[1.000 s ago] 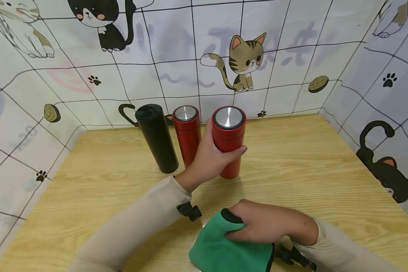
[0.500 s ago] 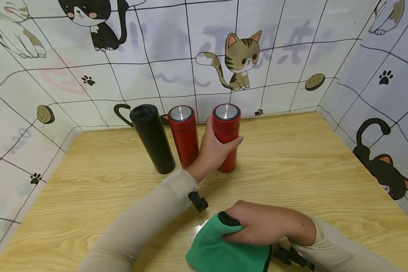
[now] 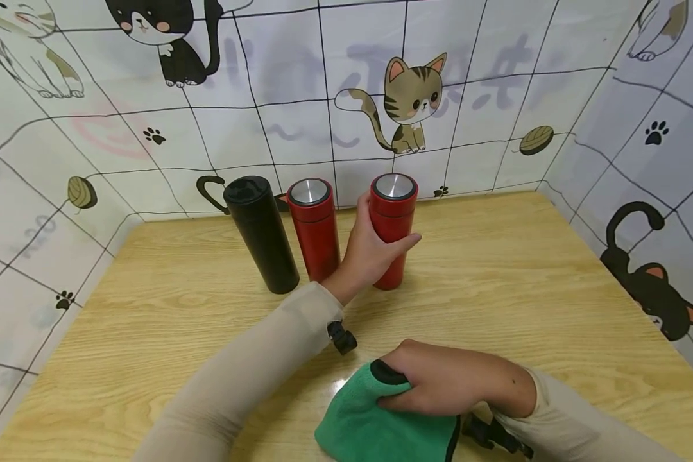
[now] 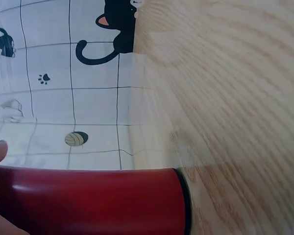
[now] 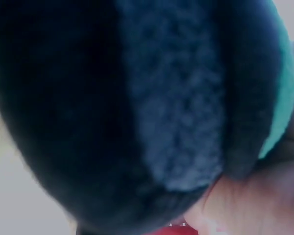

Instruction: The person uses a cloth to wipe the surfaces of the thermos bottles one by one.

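The left grip (image 3: 372, 247) curls round a red flask (image 3: 394, 224), at eleven o'clock from the right grip (image 3: 444, 378), probably to steady it; a second flask (image 3: 314, 231) stands at its nine o'clock. The right grip pinches a green cloth (image 3: 375, 420), likely keeping it bunched.

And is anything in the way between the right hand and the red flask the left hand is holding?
In the head view, nothing visible stands between the right hand, holding the green cloth, and that red flask; only the left hand covers part of its near side. The black wrist mount sits left of the gap.
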`<state>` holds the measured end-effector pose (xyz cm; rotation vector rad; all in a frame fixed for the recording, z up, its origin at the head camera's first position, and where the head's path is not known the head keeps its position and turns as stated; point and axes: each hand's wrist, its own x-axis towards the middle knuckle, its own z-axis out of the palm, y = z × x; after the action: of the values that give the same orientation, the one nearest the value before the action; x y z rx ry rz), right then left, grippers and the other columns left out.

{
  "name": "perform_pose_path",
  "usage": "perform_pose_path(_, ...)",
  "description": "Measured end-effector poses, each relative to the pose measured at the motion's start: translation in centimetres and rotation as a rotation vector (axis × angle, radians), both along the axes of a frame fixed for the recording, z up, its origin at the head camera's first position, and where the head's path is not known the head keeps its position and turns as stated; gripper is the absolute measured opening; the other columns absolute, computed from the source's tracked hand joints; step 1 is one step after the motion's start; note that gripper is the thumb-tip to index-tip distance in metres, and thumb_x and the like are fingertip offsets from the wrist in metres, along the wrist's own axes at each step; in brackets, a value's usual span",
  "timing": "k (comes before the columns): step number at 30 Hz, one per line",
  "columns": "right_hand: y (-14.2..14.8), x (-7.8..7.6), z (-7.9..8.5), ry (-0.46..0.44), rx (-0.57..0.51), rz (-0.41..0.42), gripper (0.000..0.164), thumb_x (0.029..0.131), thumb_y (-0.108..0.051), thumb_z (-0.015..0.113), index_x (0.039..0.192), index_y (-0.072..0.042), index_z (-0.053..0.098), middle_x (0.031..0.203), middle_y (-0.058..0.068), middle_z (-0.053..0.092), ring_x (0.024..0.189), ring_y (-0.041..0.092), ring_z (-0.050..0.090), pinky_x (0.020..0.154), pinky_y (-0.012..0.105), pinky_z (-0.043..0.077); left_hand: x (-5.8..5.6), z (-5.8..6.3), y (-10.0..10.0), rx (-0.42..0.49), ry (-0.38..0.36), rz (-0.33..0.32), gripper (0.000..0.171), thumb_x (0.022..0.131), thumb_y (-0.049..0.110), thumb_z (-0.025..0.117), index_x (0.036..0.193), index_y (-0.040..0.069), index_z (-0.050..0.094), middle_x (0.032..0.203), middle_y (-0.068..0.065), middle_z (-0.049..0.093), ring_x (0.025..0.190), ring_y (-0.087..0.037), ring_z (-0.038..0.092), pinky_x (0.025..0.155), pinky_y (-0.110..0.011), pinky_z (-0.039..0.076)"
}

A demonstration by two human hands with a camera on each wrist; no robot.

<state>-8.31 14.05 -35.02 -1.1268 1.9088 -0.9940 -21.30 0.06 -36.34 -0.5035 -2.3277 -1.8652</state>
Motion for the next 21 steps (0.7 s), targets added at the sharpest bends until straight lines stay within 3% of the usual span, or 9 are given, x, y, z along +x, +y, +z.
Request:
perform_pose_path(3,0.0,0.1,-0.1,0.015,0.006,0.003,0.006,0.099,-0.025,0.062,0.102,-0.024,0.067,0.081,-0.02,0.058,0.072,-0.009,0.052,0.068,0.014,0.051,1.1,0.0,-0.8,-0.043,0.001,0.018,0.107,0.08,0.024,0.085,0.158,0.031,0.012,0.149,0.005,0.042,0.138,-0.016,0.042,0.112,-0.042,0.044)
perform_pose_path(6,0.0,0.0,-0.1,0.031,0.009,0.005,0.006,0.099,-0.025,0.062,0.102,-0.024,0.068,0.081,-0.02,0.057,0.072,-0.009,0.052,0.067,0.014,0.05,3.1,0.3,-2.1,-0.087,0.009,0.028,0.107,0.083,0.026,0.082,0.16,0.028,0.008,0.158,0.0,0.034,0.148,-0.018,0.033,0.12,-0.042,0.033)
perform_pose_path(8,0.0,0.0,0.0,0.05,0.007,0.011,0.006,0.1,-0.026,0.062,0.103,-0.025,0.068,0.08,-0.021,0.056,0.072,-0.009,0.052,0.067,0.014,0.05,4.7,0.5,-3.4,-0.105,0.028,0.031,0.097,0.086,0.025,0.079,0.159,0.024,0.015,0.16,0.001,0.033,0.15,-0.016,0.031,0.122,-0.039,0.03)
perform_pose_path(10,-0.1,0.0,0.0,0.063,0.003,0.016,0.007,0.1,-0.026,0.062,0.102,-0.025,0.068,0.08,-0.021,0.056,0.072,-0.01,0.052,0.066,0.014,0.05,6.2,0.5,-4.6,-0.097,0.075,0.027,0.08,0.089,0.02,0.076,0.154,0.017,0.03,0.154,-0.001,0.042,0.145,-0.016,0.039,0.119,-0.039,0.036)
perform_pose_path(13,-0.2,0.0,0.1,0.084,0.001,0.022,0.006,0.1,-0.027,0.061,0.101,-0.026,0.067,0.08,-0.021,0.056,0.073,-0.01,0.052,0.067,0.014,0.05,8.0,0.2,-6.4,-0.084,0.174,0.058,0.051,0.09,0.012,0.073,0.136,0.009,0.052,0.135,-0.004,0.057,0.124,-0.02,0.057,0.106,-0.043,0.05)
perform_pose_path(15,-0.2,0.0,0.1,0.08,-0.003,0.025,0.007,0.101,-0.027,0.061,0.103,-0.026,0.067,0.083,-0.021,0.059,0.075,-0.01,0.053,0.069,0.014,0.051,8.6,0.0,-7.5,-0.069,0.239,0.107,0.039,0.09,0.007,0.071,0.126,0.005,0.057,0.124,-0.008,0.061,0.112,-0.026,0.06,0.097,-0.047,0.053)
perform_pose_path(17,-0.1,0.0,0.1,0.078,-0.003,0.025,0.008,0.101,-0.027,0.06,0.104,-0.027,0.067,0.085,-0.021,0.061,0.076,-0.01,0.054,0.07,0.015,0.052,8.9,-0.2,-8.3,-0.052,0.27,0.172,0.037,0.09,0.005,0.069,0.125,0.004,0.055,0.122,-0.01,0.059,0.111,-0.028,0.058,0.092,-0.05,0.053)
perform_pose_path(21,-0.2,0.1,0.1,0.069,-0.003,0.024,0.011,0.101,-0.027,0.06,0.108,-0.027,0.068,0.089,-0.019,0.065,0.077,-0.01,0.055,0.07,0.015,0.053,8.9,-0.3,-9.3,0.009,0.248,0.263,0.051,0.091,0.004,0.067,0.136,0.002,0.043,0.137,-0.011,0.048,0.127,-0.026,0.046,0.099,-0.051,0.046)
